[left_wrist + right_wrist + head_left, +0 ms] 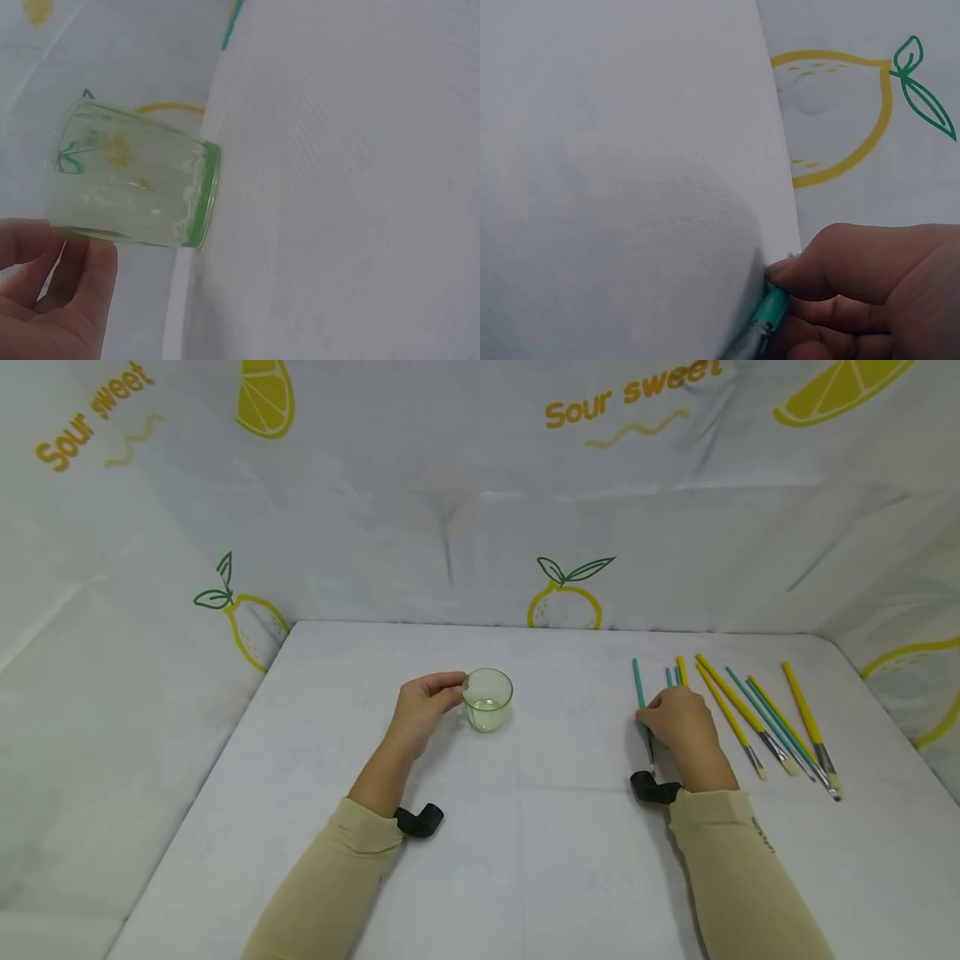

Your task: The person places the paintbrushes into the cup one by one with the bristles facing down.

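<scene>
A clear, green-tinted glass point(487, 700) stands upright on the white table. My left hand point(423, 710) touches its left side with thumb and fingertips; in the left wrist view, the fingers point(94, 281) meet the outside of the glass point(131, 180), not wrapped around it. To the right, my right hand point(681, 724) pinches a teal paintbrush point(638, 681) between thumb and fingers. The brush's teal handle point(771, 306) and dark metal part show below the thumb in the right wrist view; its tip is cut off there.
Several yellow and teal paintbrushes lie to the right of my right hand, including a thick yellow one point(801, 702). Some handles are partly hidden behind that hand. A white lemon-print cloth point(450, 527) hangs along the table's back and sides.
</scene>
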Tool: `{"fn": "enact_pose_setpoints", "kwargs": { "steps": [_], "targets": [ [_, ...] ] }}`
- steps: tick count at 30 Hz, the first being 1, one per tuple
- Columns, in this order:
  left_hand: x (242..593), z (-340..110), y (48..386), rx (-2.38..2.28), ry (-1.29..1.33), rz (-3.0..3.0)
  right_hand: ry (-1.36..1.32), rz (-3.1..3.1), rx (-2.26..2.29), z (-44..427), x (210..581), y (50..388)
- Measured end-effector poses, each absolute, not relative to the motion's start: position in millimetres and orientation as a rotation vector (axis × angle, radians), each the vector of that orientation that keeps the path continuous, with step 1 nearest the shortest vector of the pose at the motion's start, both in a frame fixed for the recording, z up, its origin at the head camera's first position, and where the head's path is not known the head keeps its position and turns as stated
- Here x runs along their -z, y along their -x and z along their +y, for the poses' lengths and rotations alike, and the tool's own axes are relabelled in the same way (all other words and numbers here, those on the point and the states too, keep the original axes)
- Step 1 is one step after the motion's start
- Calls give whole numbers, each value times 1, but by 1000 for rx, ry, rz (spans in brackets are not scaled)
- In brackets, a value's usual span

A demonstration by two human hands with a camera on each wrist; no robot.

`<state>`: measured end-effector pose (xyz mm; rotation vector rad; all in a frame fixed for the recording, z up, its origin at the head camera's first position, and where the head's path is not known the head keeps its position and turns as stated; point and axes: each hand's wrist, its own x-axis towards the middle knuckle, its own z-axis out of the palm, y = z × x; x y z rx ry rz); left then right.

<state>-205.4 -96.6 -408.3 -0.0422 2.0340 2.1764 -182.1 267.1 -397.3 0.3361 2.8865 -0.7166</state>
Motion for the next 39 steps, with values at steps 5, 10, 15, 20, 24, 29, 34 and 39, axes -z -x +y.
{"fn": "enact_pose_setpoints", "kwargs": {
  "steps": [5,10,15,20,24,29,34,39],
  "targets": [
    [408,-97,205,-2168,33,2044,-338,2886,711,264,397,182],
    [408,-99,205,-2163,24,2053,-336,2882,748,263,394,182],
    [407,-98,205,-2171,22,2050,-316,2918,827,261,387,180],
    [408,-96,206,-2172,16,2045,-264,3030,926,255,380,175],
    [409,-94,207,-2158,8,2053,-235,3119,1059,244,374,173],
    [410,-94,207,-2155,1,2050,-178,3174,1287,220,362,174],
    [410,-93,205,-2175,-4,2040,-26,3174,1592,189,352,177],
    [409,-93,205,-2178,1,2041,119,2985,2024,156,342,182]
  ]
}}
